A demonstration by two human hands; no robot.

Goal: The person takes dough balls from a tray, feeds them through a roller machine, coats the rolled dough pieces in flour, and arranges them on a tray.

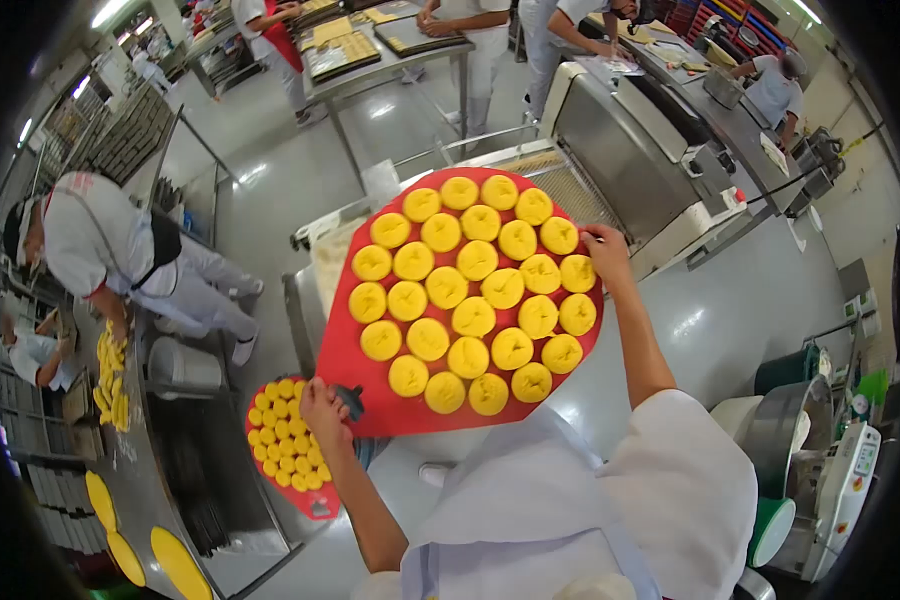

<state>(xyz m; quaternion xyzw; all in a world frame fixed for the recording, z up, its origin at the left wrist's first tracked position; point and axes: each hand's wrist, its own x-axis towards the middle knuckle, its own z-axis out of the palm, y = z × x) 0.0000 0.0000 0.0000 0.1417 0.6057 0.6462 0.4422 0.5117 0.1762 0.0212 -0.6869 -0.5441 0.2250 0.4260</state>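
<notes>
Head view. Red board (340, 358) spans mid-frame, before the person's apron (515, 490), bearing rows of yellow rounds (477, 260), tops dented or creased. Outermost rounds sit close to the rim on the right.

Edges, room: far rim overlaps the mesh-topped frame (580, 185) in view; whether they touch, cannot tell. Grey machine (620, 130) stands beyond, to the right. Open floor (710, 310) stretches right of the board, as far as the metal bowl (790, 430). Lower left is tighter: a smaller red board (320, 506) with more yellow rounds lies just beside the big board's corner, near the steel bench (135, 465). Co-worker (110, 240) bends over that bench, well apart from the board.

Hands: left hand (325, 412) closed on the board's near-left corner, forearm angled up from below. Right hand (608, 255) reaches farther out, forearm rising steeply, fingers bent narrow over the right rim. Undersides of both grips hidden.
</notes>
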